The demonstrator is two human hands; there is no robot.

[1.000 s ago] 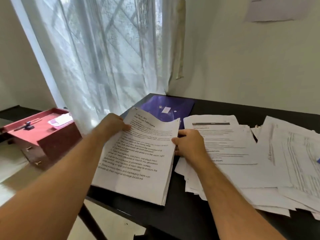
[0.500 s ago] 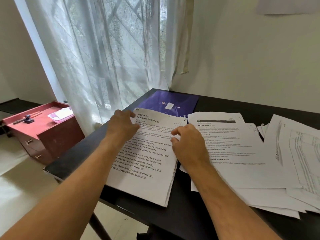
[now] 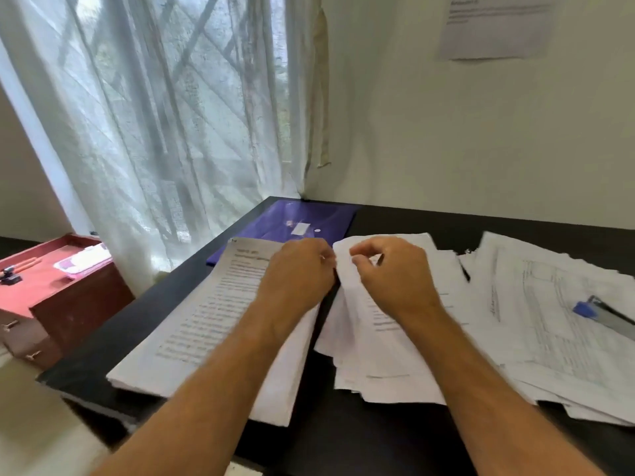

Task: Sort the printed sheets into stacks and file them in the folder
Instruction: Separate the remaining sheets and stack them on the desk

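A thick squared stack of printed sheets [image 3: 206,321] lies at the left of the black table [image 3: 371,441]. A purple folder [image 3: 302,218] lies flat and closed behind it, by the curtain. To the right spreads a loose pile of sheets [image 3: 395,359]. Its top sheet [image 3: 343,269] is lifted and curled at its left edge. My left hand [image 3: 299,273] reaches over the stack's right side, its curled fingers at that lifted edge. My right hand [image 3: 391,273] pinches the same sheet near its top corner.
More overlapping sheets [image 3: 549,321] cover the right of the table, with a blue and grey stapler-like tool [image 3: 594,312] on them. A red cabinet [image 3: 51,290] stands low at the left beside a white curtain [image 3: 171,132]. A paper [image 3: 494,25] hangs on the wall.
Both hands left the squared stack and came together to the right, at the loose pile. Its top sheet's left edge is now raised between them. The camera tilted up a little.
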